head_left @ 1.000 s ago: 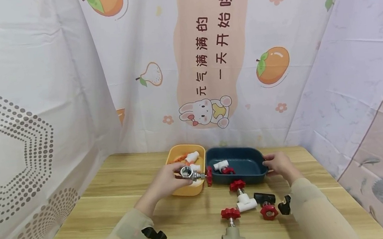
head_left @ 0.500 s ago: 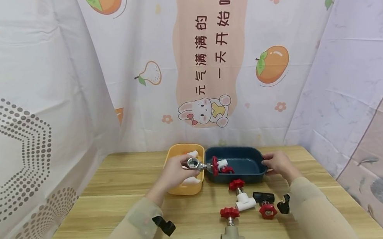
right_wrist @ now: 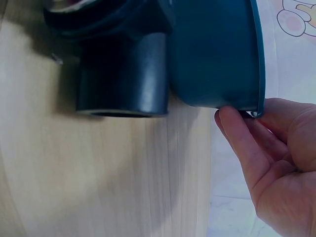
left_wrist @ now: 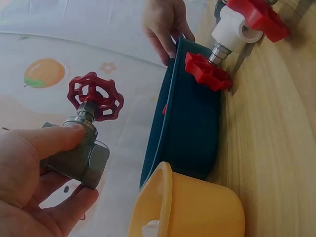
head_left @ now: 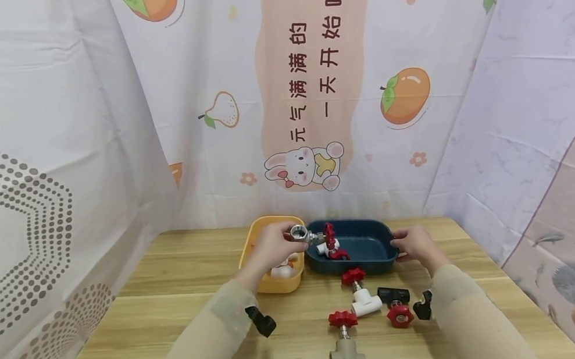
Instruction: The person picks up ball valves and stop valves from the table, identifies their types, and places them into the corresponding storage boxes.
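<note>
My left hand (head_left: 273, 245) holds a metal gate valve (left_wrist: 74, 160) with a red handwheel (left_wrist: 96, 96), fingers and thumb around its body. In the head view it is raised over the right side of the yellow bin (head_left: 280, 286), its handwheel overlapping the dark blue bin (head_left: 367, 263). Inside the blue bin lies a white valve (head_left: 322, 249) with a red handle, partly hidden behind the handwheel. At the blue bin's right end my right hand (head_left: 418, 245) pinches the rim between thumb and fingers, as the right wrist view shows.
White fittings (head_left: 283, 271) lie in the yellow bin. In front of the bins are a white valve (head_left: 366, 301), a black valve (head_left: 393, 295) and a grey-beige valve (head_left: 347, 358), all with red handles. A printed curtain (head_left: 202, 171) hangs behind the wooden table (head_left: 173, 297).
My left hand has moved right and farther back with the gate valve, from the yellow bin's front side toward the blue bin. My right hand has stayed at the blue bin's rim.
</note>
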A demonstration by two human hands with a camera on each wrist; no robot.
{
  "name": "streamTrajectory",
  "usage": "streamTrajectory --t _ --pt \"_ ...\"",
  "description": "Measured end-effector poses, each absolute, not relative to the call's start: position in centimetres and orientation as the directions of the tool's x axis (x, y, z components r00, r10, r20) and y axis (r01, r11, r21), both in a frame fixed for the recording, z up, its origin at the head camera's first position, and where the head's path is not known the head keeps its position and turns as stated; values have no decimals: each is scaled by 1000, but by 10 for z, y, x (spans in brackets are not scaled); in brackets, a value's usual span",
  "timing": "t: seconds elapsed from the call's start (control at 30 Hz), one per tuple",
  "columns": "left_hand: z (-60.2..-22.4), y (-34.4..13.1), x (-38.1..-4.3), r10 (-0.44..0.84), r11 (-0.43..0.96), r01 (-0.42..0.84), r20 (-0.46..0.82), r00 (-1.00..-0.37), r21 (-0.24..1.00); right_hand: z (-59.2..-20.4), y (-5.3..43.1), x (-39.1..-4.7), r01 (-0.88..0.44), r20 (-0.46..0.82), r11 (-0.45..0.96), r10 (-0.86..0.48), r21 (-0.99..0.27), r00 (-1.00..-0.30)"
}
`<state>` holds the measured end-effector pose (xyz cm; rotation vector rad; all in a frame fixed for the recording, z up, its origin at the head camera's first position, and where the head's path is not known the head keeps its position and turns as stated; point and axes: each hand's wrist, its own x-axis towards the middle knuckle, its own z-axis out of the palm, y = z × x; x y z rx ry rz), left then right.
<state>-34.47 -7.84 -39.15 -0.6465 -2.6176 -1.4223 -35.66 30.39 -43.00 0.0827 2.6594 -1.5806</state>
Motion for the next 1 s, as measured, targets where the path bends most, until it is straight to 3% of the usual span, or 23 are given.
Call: streamTrajectory --t 0.53,1.0 --pt "-396 -44 -368 229 491 317 230 -946 812 -431 302 -357 77 -66 471 39 -879 -997" --pt "-411 -16 -383 93 590 245 237 -967 769 -429 301 -355 55 -50 463 25 -884 -998"
